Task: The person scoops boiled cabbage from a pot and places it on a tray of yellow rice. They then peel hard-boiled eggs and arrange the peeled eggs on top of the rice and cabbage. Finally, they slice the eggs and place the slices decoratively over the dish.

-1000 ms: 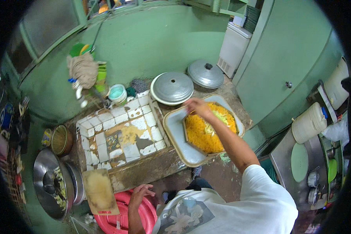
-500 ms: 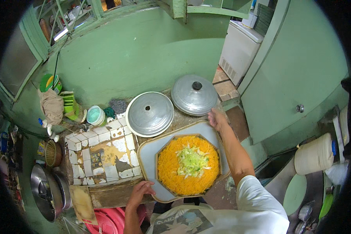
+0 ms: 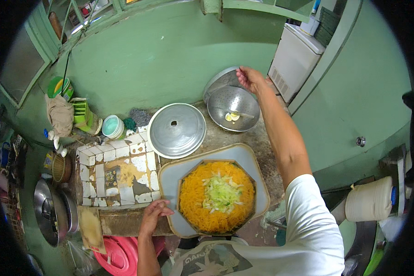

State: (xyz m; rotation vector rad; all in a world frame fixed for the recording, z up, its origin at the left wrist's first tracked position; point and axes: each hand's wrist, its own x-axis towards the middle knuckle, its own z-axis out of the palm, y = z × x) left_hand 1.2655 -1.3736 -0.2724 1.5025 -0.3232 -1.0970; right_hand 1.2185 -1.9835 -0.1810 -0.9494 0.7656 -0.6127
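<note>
Head view shows the right hand (image 3: pixel 249 77) reaching to the far side of the desk (image 3: pixel 225 138), its fingers pinching the upper rim of a round metal lid (image 3: pixel 218 79) that stands tilted up behind a perforated metal colander (image 3: pixel 233 108). The colander is uncovered and holds only a few pale pieces, possibly egg or garlic; the view is too small to tell. Nearer the person, a grey tray (image 3: pixel 255 170) carries an octagonal dish of orange shredded food (image 3: pixel 195 202) topped with a heap of pale green shreds (image 3: pixel 221 193); both layers are in place. The left hand (image 3: pixel 154 216) rests on the near left edge of the tray, fingers loosely curled on it, gripping nothing visible. A second, larger lid (image 3: pixel 177 130) lies flat beside the colander, just behind the tray. Left of it is a worn tiled surface (image 3: pixel 112 172), with stacked bowls (image 3: pixel 112 126) at the wall and metal pots (image 3: pixel 50 211) lower left.
</note>
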